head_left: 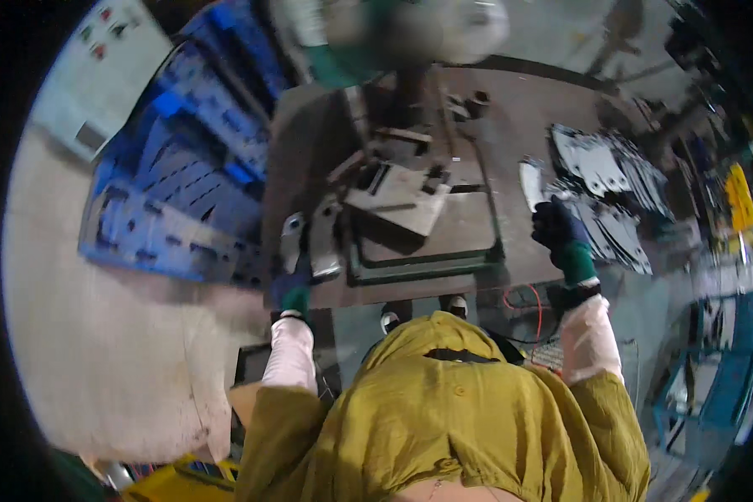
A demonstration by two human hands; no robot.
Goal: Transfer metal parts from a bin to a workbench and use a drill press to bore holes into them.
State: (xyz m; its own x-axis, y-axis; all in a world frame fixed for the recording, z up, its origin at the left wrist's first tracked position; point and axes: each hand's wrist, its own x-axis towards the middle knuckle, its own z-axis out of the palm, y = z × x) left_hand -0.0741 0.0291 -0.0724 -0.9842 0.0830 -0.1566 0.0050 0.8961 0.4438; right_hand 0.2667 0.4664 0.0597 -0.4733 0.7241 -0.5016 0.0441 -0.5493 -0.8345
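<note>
Both of my hands wear dark gloves with green cuffs. At the table's left front corner, my left hand [293, 283] is closed on the near end of a small flat metal plate [292, 234]; its fingers are dark and partly hidden. Just right of it lies another shiny metal plate [325, 238]. My right hand [559, 226] is closed at the near end of a pale metal plate [530, 182], beside a spread of similar plates [609, 230]. Between my hands, a blocky metal fixture [400, 197] sits on a dark-framed base [427, 269].
Blue slotted metal racks [176, 188] stand left of the brown table [527, 109]. Across it, a co-worker's green sleeve [343, 65] is blurred. More plates [590, 159] lie at the far right. A red cable [537, 309] hangs near the front edge; a blue shelf cart [711, 376] stands lower right.
</note>
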